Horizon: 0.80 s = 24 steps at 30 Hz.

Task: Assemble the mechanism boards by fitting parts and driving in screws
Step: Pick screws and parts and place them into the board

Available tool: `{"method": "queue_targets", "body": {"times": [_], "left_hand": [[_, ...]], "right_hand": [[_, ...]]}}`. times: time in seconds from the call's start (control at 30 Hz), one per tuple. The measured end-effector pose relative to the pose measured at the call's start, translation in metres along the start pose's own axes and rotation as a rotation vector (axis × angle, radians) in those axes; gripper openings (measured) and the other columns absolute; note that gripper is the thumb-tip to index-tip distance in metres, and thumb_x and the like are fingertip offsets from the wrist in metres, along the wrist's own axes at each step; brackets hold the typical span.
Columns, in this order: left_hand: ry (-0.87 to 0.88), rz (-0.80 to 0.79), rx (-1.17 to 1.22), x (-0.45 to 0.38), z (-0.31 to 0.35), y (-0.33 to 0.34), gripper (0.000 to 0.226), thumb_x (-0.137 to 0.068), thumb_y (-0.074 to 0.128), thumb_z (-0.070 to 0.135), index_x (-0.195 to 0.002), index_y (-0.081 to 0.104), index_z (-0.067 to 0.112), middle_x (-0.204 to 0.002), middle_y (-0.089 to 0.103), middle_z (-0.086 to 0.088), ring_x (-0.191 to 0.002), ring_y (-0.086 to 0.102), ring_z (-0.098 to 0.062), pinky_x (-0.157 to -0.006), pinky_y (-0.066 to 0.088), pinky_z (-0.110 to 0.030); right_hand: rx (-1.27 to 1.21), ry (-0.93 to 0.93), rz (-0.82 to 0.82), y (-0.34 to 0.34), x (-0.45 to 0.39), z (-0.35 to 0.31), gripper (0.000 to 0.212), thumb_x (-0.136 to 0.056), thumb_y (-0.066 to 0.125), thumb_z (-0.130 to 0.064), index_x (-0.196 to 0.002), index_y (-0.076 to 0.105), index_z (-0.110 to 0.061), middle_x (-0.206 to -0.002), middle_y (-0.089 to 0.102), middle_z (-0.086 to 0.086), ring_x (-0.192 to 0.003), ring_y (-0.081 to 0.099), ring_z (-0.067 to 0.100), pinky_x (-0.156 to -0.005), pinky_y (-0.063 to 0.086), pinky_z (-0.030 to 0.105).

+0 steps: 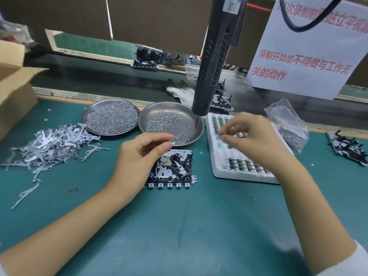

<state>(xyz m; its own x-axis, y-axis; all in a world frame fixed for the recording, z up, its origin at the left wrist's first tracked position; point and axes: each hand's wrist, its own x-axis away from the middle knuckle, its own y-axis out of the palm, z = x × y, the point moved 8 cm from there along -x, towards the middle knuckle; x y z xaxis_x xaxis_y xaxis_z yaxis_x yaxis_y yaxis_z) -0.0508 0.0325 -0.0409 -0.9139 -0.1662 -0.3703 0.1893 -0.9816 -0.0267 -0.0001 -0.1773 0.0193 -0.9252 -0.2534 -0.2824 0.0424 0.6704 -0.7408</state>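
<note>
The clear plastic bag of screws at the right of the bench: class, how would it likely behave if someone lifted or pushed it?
The clear plastic bag looks crumpled and thin, so it would probably flop and sag. The screws pooled at its lower end would likely make it bottom-heavy and shift when pushed. Its top may be open, so tipping might spill them.

Mechanism board (pixel 172 169) front centre, two screw dishes (pixel 111 116) behind, foam tray (pixel 214 156) right, lever pile (pixel 51 144) left.

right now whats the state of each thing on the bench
left hand: pinching a screw above the board
right hand: blurred, fingers curled over the foam tray
board: flat on the mat, partly assembled
left dish: heaped with screws
right dish: partly filled
screwdriver: hanging, unheld
bag: slumped, holding screws
</note>
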Motion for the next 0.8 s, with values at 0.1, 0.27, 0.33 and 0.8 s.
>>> {"method": "queue_targets", "body": {"times": [0.1, 0.27, 0.33, 0.8], "left_hand": [[0.023, -0.014, 0.007, 0.002, 0.003, 0.002, 0.023, -0.081, 0.067, 0.002, -0.089, 0.071, 0.024, -0.086, 0.070, 0.006, -0.079, 0.064, 0.003, -0.074, 0.045, -0.008], [0.004, -0.059, 0.062, 0.003, -0.002, 0.007, 0.022, -0.080, 0.067, 0.001, -0.091, 0.070, 0.020, -0.079, 0.071, 0.009, -0.077, 0.064, -0.002, -0.073, 0.049, -0.013], [0.005, -0.053, 0.068, 0.003, -0.004, 0.006, 0.021, -0.080, 0.067, 0.000, -0.090, 0.069, 0.019, -0.079, 0.071, 0.010, -0.077, 0.064, -0.002, -0.073, 0.049, -0.013], [0.014, -0.090, 0.028, 0.004, -0.004, 0.010, 0.019, -0.078, 0.068, 0.000, -0.086, 0.070, 0.017, -0.079, 0.072, 0.013, -0.074, 0.066, 0.000, -0.070, 0.048, -0.010]], "right_hand": [[-0.549, 0.079, -0.088, 0.046, 0.010, -0.014, 0.014, -0.080, 0.068, 0.008, -0.081, 0.068, -0.007, -0.082, 0.071, 0.008, -0.064, 0.065, 0.010, -0.067, 0.056, 0.022], [-0.867, 0.168, -0.144, 0.091, 0.021, -0.006, 0.017, -0.082, 0.069, 0.000, -0.088, 0.074, -0.015, -0.085, 0.075, 0.004, -0.081, 0.071, 0.013, -0.075, 0.053, 0.018], [-0.953, 0.182, -0.110, 0.091, 0.022, -0.001, 0.019, -0.080, 0.069, 0.001, -0.088, 0.074, -0.015, -0.085, 0.075, 0.007, -0.081, 0.071, 0.017, -0.074, 0.053, 0.019], [-0.907, 0.185, -0.097, 0.089, 0.024, -0.003, 0.017, -0.078, 0.073, -0.001, -0.094, 0.074, -0.007, -0.086, 0.075, 0.005, -0.080, 0.071, 0.012, -0.072, 0.052, 0.016]]}}
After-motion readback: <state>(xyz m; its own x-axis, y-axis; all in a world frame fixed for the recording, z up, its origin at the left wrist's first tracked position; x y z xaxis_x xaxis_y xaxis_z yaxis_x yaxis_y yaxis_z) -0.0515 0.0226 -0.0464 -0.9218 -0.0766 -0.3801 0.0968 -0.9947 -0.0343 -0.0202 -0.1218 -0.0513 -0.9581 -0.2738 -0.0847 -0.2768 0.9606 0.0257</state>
